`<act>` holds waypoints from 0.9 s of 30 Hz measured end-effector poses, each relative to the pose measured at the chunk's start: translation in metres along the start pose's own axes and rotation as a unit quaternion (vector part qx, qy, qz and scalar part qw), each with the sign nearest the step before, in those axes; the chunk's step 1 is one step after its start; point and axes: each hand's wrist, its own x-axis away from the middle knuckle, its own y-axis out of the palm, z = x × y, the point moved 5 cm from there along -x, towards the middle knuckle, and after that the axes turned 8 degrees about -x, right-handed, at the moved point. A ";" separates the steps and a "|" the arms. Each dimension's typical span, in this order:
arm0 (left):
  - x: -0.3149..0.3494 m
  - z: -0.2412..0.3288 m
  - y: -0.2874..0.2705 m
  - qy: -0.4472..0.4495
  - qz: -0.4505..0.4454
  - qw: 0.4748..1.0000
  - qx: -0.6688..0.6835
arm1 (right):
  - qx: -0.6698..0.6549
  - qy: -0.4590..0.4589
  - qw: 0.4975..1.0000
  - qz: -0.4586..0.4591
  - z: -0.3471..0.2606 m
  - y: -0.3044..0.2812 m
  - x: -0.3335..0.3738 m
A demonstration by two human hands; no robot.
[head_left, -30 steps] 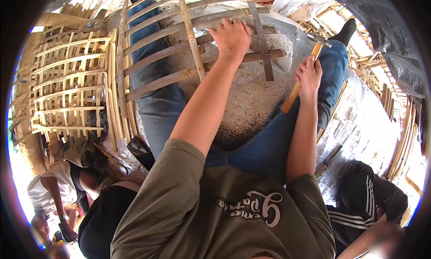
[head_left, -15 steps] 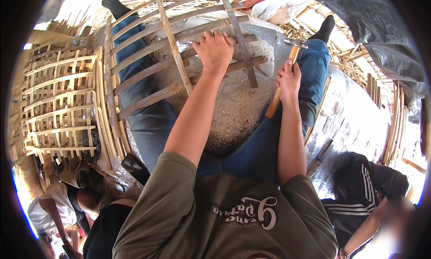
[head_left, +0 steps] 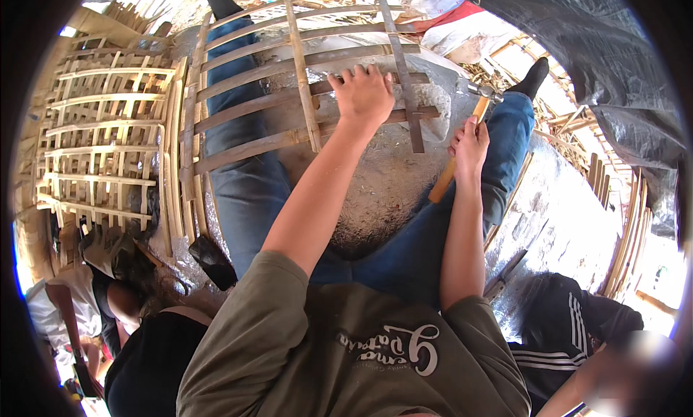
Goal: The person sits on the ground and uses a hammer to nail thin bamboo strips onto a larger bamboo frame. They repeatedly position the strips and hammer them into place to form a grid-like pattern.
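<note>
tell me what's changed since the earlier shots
Nothing handled has visibly changed; only the view has shifted a little. The left grip is still on the brown slatted bamboo lattice, and the right grip still holds the wooden-handled metal hammer, its head pointing away from the body.

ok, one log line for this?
left hand: on slatted lattice | right hand: grips hammer by handle | hammer: apart from lattice

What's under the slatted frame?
Through the gaps: the left jeans leg, greyish ground and, by the slat ends, a pale block. Whatever the slats and left hand cover can't be seen.
</note>
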 end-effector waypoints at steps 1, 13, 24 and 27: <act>0.001 0.000 0.001 0.007 0.005 1.000 0.005 | -0.001 0.000 1.000 0.002 0.001 -0.001 0.000; 0.009 -0.002 -0.007 0.001 0.107 0.992 0.066 | 0.005 0.004 1.000 0.007 0.005 -0.003 -0.003; 0.012 -0.008 -0.018 0.001 0.134 0.989 0.059 | 0.035 0.002 0.999 0.012 0.007 -0.004 -0.001; 0.015 -0.013 -0.015 -0.011 0.143 0.990 0.010 | 0.027 0.002 1.000 0.012 0.008 -0.003 -0.002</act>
